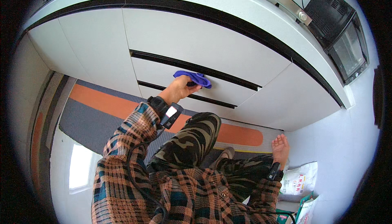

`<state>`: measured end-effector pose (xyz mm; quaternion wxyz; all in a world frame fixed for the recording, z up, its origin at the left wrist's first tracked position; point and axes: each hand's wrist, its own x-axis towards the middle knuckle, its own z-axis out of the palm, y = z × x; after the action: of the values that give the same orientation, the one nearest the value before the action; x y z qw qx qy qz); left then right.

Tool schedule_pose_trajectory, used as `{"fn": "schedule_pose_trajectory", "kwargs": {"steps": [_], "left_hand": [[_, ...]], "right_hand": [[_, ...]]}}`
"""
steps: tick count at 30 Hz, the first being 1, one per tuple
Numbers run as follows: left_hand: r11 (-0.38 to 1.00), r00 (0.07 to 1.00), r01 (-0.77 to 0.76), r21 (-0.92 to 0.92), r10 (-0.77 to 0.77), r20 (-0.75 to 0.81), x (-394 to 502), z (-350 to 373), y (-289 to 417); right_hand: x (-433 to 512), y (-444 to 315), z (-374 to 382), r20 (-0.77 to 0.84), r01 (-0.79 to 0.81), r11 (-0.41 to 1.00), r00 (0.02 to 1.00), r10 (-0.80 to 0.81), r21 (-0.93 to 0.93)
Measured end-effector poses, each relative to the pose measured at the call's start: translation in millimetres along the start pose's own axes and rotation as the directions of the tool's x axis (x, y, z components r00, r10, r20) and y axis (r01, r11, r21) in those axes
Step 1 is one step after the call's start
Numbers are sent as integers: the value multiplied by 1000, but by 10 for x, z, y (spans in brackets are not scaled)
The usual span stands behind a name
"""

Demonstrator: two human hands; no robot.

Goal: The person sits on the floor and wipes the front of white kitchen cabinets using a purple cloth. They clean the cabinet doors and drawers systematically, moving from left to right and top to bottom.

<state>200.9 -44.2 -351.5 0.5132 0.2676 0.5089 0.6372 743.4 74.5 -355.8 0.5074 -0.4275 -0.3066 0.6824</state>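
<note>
My left hand point(180, 87) grips a bunched purple cloth point(196, 78) against the white front of a middle drawer point(165, 68), just under a black recessed handle strip point(190, 67). Its fingers are partly hidden behind the cloth. Out to the right, beside my knee, my right hand point(280, 147) rests palm up with loosely curled fingers and nothing in it. Both wrists wear black strapped devices.
Above the drawers runs a pale countertop point(245, 6) carrying a black oven point(333, 19). A striped grey and orange mat point(104, 98) lies along the cabinet base. Printed bags point(301, 178) stand by the wall at lower right.
</note>
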Motion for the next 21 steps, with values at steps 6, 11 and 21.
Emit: {"fn": "schedule_pose_trajectory", "kwargs": {"steps": [6,11,21], "left_hand": [[607,877,-451,655,436,200,-208,-528,63],[698,765,-567,438,643,-35,-496,-1679,321],[352,828,-343,871,551,103,-309,-905,-43]], "right_hand": [[-57,-25,-254,55,-2,1000,998,3,-24],[-114,-56,-411,-14,7,1000,1000,-8,-18],[-83,-59,-279,45,8,1000,999,-7,-29]]}}
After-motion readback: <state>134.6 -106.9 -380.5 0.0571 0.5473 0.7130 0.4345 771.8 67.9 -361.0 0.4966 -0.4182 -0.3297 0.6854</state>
